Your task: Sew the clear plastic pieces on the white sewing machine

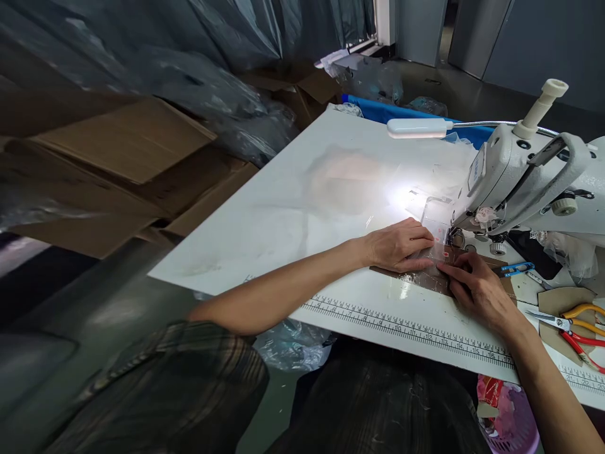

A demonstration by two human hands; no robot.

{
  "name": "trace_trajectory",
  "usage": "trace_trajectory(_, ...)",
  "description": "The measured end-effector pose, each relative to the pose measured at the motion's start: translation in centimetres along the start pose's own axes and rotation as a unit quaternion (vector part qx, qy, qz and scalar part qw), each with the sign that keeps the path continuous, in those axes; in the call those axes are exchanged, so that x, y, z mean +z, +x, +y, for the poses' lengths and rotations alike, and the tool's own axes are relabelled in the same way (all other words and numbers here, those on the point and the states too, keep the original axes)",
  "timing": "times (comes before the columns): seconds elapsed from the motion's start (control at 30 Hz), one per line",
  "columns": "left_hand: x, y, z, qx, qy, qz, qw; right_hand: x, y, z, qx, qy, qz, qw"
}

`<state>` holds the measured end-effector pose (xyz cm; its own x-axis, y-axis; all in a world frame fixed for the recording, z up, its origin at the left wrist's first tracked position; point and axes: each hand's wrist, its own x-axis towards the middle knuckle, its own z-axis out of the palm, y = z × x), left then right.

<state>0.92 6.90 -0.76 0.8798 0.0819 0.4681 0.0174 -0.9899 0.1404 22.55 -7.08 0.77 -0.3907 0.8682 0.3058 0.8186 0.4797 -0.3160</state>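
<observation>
clear plastic piece (428, 255) is held flat on the brown card (432, 277) just before the sewing machine (520, 183). left hand (399, 244) is pressed on it, fingers together and flat. right hand (477, 289) is curled, fingertips pinning its near edge. scissors (574, 328) lie well apart at right.

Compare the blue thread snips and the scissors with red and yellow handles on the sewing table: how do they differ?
The blue thread snips are small and lie close to the sewing machine, just beyond the right hand. The scissors with red and yellow handles are larger, with loop handles, and lie farther right on brown card pieces near the table's front edge. Both lie flat and neither hand touches them.
</observation>
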Motion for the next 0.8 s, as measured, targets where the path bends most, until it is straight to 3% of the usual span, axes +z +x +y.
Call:
trace_trajectory(0.2, -0.3, 0.7, 0.8, -0.018, 0.054, 0.002, 0.998, 0.1, 0.1, -0.1, 0.01, 0.009, 0.002, 1.0)
trace_trajectory(0.3, -0.6, 1.4, 1.3, -0.047, 0.102, -0.033, 0.993, 0.1, 0.0, -0.2, 0.009, 0.01, 0.014, 1.0)
trace_trajectory(0.43, -0.9, 2.3, 1.2, -0.035, 0.14, -0.091, 0.985, 0.0, 0.1, -0.3, 0.026, 0.011, 0.007, 1.0)
trace_trajectory(0.6, -1.0, 3.1, 0.2, -0.016, 0.13, -0.119, 0.984, 0.5, 0.2, 0.1, 0.048, 0.002, 0.012, 0.999)
trace_trajectory(0.8, -0.4, 2.6, -0.2, -0.067, 0.067, -0.095, 0.991, 0.7, 0.2, 0.1, 0.067, -0.004, 0.024, 0.997)
